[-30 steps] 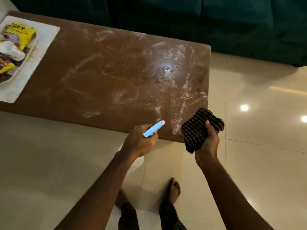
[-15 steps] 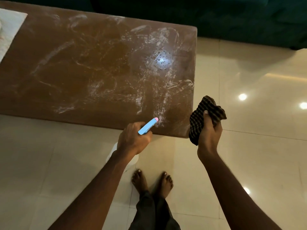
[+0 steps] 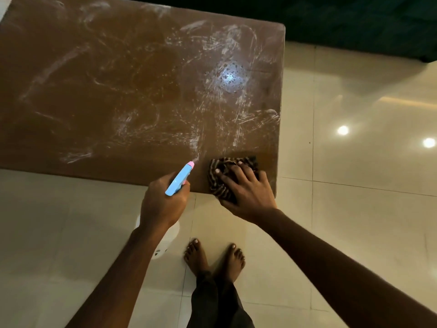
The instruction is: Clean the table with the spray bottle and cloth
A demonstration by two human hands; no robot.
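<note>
The left grip [image 3: 163,204] grasps the spray bottle [image 3: 179,179] at the near edge of the desk [image 3: 118,91]; its blue head slants, pink nozzle pointing away and to the right. The right grip [image 3: 247,192], fingers spread, presses the cloth [image 3: 220,185] on the near right corner.

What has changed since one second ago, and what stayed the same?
The right hand brought the cloth down from the air onto the table at its near corner and now presses it with spread fingers. The left hand still grips the spray bottle, pointed at the table; the white streaks remain.
</note>
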